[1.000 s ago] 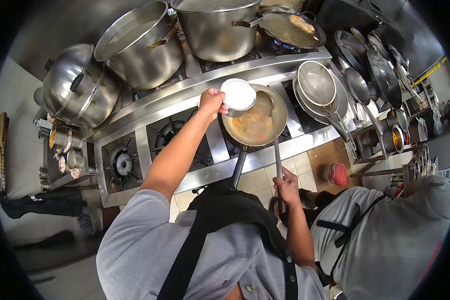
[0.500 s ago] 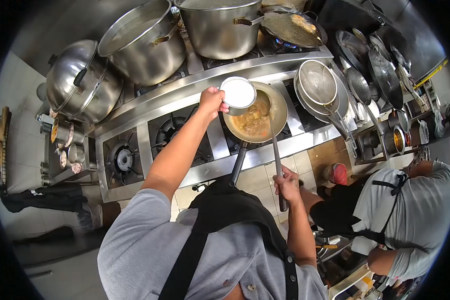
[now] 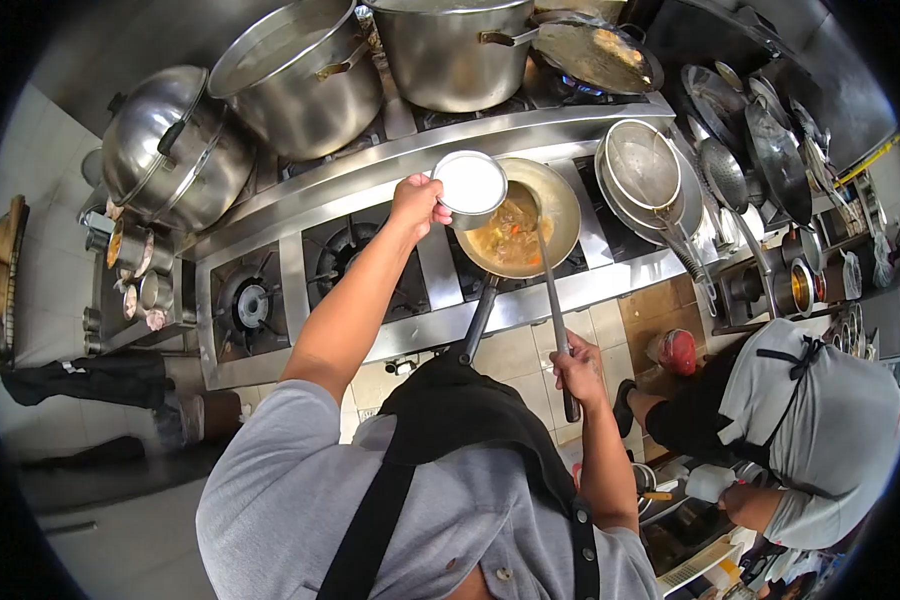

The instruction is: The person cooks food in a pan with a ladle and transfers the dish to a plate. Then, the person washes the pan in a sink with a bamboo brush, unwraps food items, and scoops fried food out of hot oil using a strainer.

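Note:
My left hand (image 3: pixel 417 205) is closed on the rim of a round metal bowl (image 3: pixel 469 183) with something white inside. The bowl hangs over the left edge of a frying pan (image 3: pixel 562 196), covering part of it. A brown saucy mix with orange and yellow bits (image 3: pixel 510 238) lies in the pan. My right hand (image 3: pixel 578 370) is wrapped round the dark handle end of a long ladle (image 3: pixel 550 282). The ladle's head rests in the mix and is partly hidden. The pan's black handle (image 3: pixel 479 322) points toward my apron, with neither hand on it.
Large steel pots (image 3: pixel 300 90) stand along the back, beside a wok (image 3: pixel 598 52) over a blue flame. A strainer (image 3: pixel 643 165) lies on a pan to the right. A bare burner (image 3: pixel 253 307) is at left. A co-worker (image 3: pixel 810 430) bends at the right.
The ladle's head has shifted within the pan, and more sauce with orange bits shows. My left hand still holds the bowl over the pan. The co-worker at the right has moved an arm.

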Available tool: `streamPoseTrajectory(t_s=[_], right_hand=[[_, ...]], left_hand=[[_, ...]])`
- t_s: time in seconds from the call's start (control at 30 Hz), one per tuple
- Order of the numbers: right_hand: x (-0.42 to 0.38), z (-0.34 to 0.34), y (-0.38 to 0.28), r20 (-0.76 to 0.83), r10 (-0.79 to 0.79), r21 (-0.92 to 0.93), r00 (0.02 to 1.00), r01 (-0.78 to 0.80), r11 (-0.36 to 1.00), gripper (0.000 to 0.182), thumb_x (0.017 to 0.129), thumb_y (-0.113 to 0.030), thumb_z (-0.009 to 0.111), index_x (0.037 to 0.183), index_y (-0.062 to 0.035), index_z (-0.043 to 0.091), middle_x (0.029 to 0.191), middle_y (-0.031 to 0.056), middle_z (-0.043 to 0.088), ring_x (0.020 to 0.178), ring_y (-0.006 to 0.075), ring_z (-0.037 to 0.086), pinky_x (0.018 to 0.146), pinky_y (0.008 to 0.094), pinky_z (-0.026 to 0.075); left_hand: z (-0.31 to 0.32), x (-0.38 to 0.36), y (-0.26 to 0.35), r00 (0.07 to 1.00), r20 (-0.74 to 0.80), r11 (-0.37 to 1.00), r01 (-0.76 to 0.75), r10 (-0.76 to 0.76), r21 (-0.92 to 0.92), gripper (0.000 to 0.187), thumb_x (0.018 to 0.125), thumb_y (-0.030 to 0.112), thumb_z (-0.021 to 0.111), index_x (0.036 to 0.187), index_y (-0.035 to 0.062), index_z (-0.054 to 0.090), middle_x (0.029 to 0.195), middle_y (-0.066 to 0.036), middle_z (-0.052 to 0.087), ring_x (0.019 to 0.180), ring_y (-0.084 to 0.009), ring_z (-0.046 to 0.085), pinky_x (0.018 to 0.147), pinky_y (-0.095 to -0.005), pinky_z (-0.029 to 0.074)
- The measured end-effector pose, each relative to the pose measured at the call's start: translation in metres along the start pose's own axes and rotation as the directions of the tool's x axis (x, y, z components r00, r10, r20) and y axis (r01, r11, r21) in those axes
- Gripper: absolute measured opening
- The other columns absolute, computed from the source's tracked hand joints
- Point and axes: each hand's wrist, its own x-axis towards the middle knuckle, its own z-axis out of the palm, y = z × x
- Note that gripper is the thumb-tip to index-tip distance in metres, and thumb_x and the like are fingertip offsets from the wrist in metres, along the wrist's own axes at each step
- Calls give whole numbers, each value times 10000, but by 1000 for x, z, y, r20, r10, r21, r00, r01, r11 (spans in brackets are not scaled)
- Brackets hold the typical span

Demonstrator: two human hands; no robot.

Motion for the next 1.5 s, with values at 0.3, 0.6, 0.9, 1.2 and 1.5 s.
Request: streamPoseTrajectory(t_s=[0.3,0.6,0.9,1.2,1.5], right_hand=[[-48,-5,-26,-118,-31,-123,993,17,992,507,780,-7,521,1286,-28,496,586,15,494,442,82,463,376,235,396],[-53,-4,-36,-177,-61,-88,982,46,995,487,787,-9,530,1273,-18,505,577,17,498,415,74,462,369,226,397],[-67,4,-43,-218,-40,-30,975,34,999,497,780,-17,530,1276,-19,505,600,17,502,448,76,472,375,224,405],[-60,2,-45,-223,-47,-72,974,32,997,466,769,-36,535,1234,-9,528,579,30,500,423,92,470,373,239,405],[5,7,3,-12,14,90,1000,-13,996,411,770,-37,551,1180,-3,568,565,35,496,405,108,464,377,250,411]], left_hand=[[-4,0,-8,1000,-29,999,-4,5,35,102,743,4,550,747,16,449,624,-106,529,399,-187,539,343,-332,503],[30,21,-18,1000,-22,998,15,-13,65,106,741,2,546,772,8,444,631,-106,523,412,-197,548,345,-337,506],[59,36,-19,1000,13,992,1,-3,128,106,750,7,549,776,-4,447,641,-114,540,423,-188,556,348,-325,504],[62,39,-14,999,42,1000,14,-15,12,108,758,22,544,788,10,441,636,-114,533,413,-194,535,392,-341,520],[31,-2,14,998,52,996,-15,20,-91,97,746,20,533,792,16,448,632,-93,521,426,-180,533,399,-339,524]])
